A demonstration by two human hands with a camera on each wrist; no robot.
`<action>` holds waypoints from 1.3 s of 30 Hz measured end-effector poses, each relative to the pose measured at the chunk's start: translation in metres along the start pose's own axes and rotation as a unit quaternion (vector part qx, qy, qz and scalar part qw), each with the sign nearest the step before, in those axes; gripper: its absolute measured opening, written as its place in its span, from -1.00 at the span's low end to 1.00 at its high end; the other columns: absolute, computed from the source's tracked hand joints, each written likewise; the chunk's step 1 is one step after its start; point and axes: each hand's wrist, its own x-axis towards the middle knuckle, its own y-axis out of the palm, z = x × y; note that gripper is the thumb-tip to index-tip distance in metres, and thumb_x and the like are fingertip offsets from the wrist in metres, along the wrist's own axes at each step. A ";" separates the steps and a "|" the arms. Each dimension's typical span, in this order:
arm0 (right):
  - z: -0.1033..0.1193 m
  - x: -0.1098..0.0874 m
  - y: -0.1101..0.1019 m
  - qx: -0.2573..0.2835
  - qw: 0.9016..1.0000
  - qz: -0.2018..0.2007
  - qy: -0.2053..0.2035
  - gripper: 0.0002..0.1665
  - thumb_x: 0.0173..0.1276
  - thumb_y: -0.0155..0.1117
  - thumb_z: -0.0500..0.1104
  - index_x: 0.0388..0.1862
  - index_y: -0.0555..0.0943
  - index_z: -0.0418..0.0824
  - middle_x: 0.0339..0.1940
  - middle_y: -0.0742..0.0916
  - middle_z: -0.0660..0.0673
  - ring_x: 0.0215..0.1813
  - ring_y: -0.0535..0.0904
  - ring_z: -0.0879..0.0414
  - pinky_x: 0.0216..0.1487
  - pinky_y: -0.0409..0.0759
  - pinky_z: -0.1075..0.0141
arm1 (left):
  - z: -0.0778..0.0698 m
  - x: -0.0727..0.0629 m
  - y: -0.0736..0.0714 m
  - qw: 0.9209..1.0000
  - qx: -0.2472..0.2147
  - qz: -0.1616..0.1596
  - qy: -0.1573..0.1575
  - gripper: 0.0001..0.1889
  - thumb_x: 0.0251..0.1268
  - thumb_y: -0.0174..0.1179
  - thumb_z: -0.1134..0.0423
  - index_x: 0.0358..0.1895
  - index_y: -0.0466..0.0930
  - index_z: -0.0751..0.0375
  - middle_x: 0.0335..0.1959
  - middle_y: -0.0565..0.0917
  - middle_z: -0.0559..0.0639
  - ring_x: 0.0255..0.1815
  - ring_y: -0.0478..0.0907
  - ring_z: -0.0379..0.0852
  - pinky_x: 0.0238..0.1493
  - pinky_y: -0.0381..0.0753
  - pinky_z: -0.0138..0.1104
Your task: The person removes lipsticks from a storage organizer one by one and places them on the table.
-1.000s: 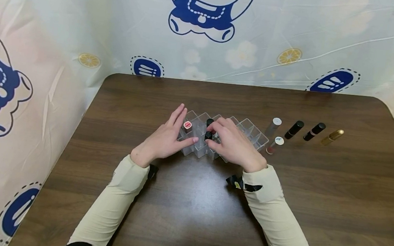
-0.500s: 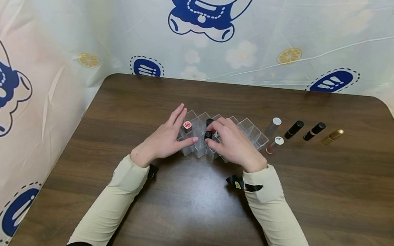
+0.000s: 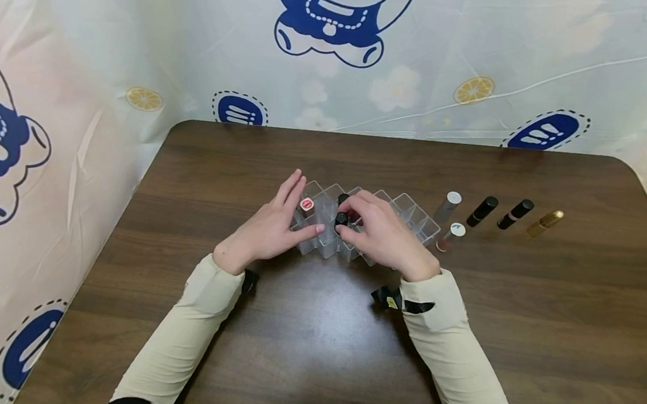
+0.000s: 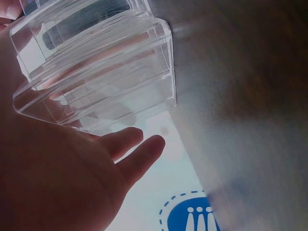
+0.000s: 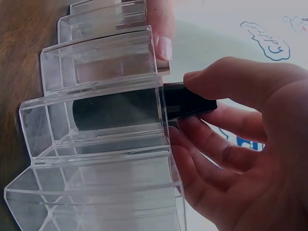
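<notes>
The right hand (image 3: pixel 383 237) pinches the nearer black lipstick tube (image 5: pixel 198 103), upright in the clear lipstick organizer (image 3: pixel 327 248) mid-frame; hardly anything has shifted this past second, so it seems placed but unreleased. The left hand (image 3: pixel 268 229) spreads, fingers straight, at the organizer's left end. Room lies lower centre; a white-capped tube (image 3: pixel 458 230) stands near its right edge.
</notes>
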 end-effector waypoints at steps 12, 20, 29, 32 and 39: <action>0.001 -0.001 -0.001 0.014 1.000 -0.012 -0.006 -0.75 0.25 0.33 -0.19 -0.12 0.63 -0.26 -0.20 0.66 -0.10 -0.18 0.61 0.03 -0.11 0.59 0.25 | 0.000 0.001 0.000 1.000 0.003 0.001 0.000 0.07 0.23 -0.09 -0.48 0.57 -0.39 0.05 0.60 -0.40 -0.07 0.40 0.30 0.23 0.37 0.29 0.06; 0.001 -0.001 0.000 0.018 1.000 -0.013 -0.004 -0.76 0.24 0.34 -0.19 -0.13 0.63 -0.24 -0.22 0.66 -0.08 -0.22 0.60 0.07 -0.14 0.59 0.27 | -0.001 0.000 0.000 1.000 0.004 0.001 -0.002 0.07 0.23 -0.08 -0.47 0.57 -0.37 0.08 0.60 -0.40 -0.08 0.42 0.28 0.24 0.38 0.28 0.05; 0.000 0.000 0.000 0.025 1.000 -0.010 -0.008 -0.78 0.22 0.33 -0.21 -0.15 0.63 -0.24 -0.24 0.66 -0.08 -0.23 0.61 0.08 -0.13 0.61 0.23 | 0.000 0.000 0.000 1.000 0.004 0.001 -0.003 0.08 0.23 -0.09 -0.47 0.57 -0.35 0.10 0.60 -0.39 -0.07 0.43 0.26 0.24 0.38 0.28 0.07; 0.001 0.000 0.001 0.023 1.000 -0.008 -0.008 -0.79 0.22 0.34 -0.22 -0.16 0.63 -0.23 -0.25 0.66 -0.07 -0.25 0.59 0.11 -0.15 0.60 0.27 | 0.000 0.000 0.000 1.000 0.002 0.001 -0.003 0.08 0.22 -0.09 -0.48 0.57 -0.35 0.10 0.60 -0.40 -0.10 0.44 0.24 0.24 0.38 0.28 0.07; 0.001 0.000 0.000 0.038 0.999 -0.002 -0.002 -0.77 0.22 0.34 -0.24 -0.14 0.62 -0.26 -0.24 0.68 -0.09 -0.31 0.62 0.15 -0.21 0.63 0.27 | -0.001 0.000 0.000 1.000 0.003 0.001 -0.003 0.08 0.23 -0.09 -0.47 0.57 -0.35 0.09 0.59 -0.43 -0.14 0.43 0.26 0.24 0.38 0.28 0.07</action>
